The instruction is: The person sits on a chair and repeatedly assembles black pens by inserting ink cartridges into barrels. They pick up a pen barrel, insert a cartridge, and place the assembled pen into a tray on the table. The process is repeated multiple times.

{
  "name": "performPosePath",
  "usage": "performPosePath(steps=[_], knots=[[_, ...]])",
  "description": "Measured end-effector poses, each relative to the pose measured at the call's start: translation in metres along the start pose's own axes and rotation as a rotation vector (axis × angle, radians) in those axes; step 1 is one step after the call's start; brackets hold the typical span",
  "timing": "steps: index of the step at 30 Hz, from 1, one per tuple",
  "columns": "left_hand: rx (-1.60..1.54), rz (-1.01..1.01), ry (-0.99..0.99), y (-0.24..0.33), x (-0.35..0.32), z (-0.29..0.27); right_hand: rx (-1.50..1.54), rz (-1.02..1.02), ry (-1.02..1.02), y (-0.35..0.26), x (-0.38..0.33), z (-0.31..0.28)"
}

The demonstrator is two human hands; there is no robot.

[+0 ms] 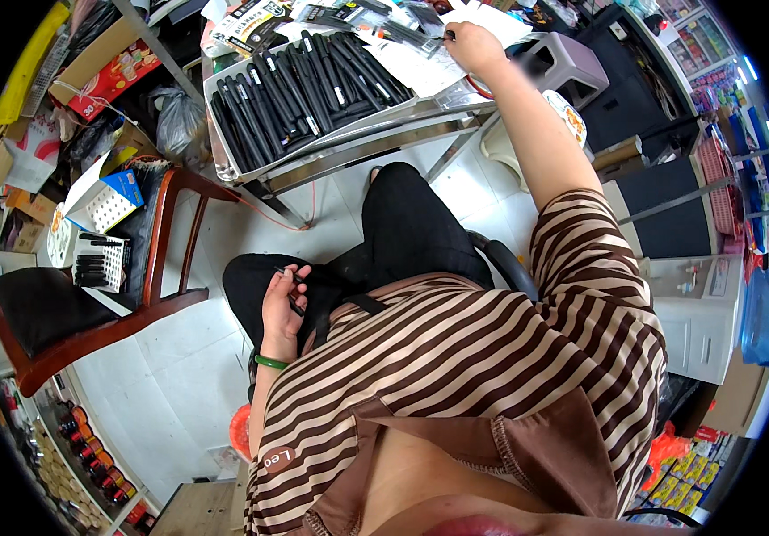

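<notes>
Left hand (282,308) rests on the lap, fingers curled loosely round a couple of slim black pens (293,288); green bangle (270,362) on that wrist. Right hand (474,45) is stretched far out to the back of the metal table (375,143), fingers pinched shut on a thin dark pen-like stick (446,37), too small to tell more. Right hand sits over white sheets (420,67) lying flat on the table.

Metal tray (223,152) on the table's left part is shiny, shallow and rectangular, and packed with long black pens (304,85) lying side by side, matte barrels, some with pale bands. Flat printed packets (250,22) lie behind the tray.

Person sits in a striped brown and cream top, black trousers. Floor is pale glossy tile. Wooden chair (156,241) with a black padded seat stands to the left, with a small white perforated basket (103,259) of black pens on it. Grey plastic stool (563,62) stands just right of the table. Cluttered shelves and boxes line the room's edges.
</notes>
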State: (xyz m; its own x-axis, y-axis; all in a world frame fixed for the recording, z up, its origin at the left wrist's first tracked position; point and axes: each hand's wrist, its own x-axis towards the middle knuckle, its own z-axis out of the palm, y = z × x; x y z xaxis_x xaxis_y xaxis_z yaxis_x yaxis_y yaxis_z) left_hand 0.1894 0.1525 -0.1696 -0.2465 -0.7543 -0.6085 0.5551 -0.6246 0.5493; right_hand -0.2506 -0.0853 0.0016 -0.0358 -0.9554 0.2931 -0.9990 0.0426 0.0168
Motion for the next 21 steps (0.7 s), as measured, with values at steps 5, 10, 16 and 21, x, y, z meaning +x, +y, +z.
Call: performPosePath(steps=[5, 10, 16, 21], knots=[[0.001, -0.007, 0.005, -0.001, 0.001, -0.002, 0.235, 0.22, 0.265, 0.004, -0.007, -0.009], [0.065, -0.015, 0.009, -0.001, 0.002, -0.001, 1.01, 0.35, 0.498, 0.011, -0.023, -0.036], [0.435, 0.221, 0.11, 0.004, -0.014, 0.034, 1.934, 0.257, 0.293, -0.023, -0.078, -0.095], [0.53, 0.22, -0.05, 0.007, -0.023, 0.033, 2.21, 0.097, -0.2, -0.075, -0.121, -0.083]])
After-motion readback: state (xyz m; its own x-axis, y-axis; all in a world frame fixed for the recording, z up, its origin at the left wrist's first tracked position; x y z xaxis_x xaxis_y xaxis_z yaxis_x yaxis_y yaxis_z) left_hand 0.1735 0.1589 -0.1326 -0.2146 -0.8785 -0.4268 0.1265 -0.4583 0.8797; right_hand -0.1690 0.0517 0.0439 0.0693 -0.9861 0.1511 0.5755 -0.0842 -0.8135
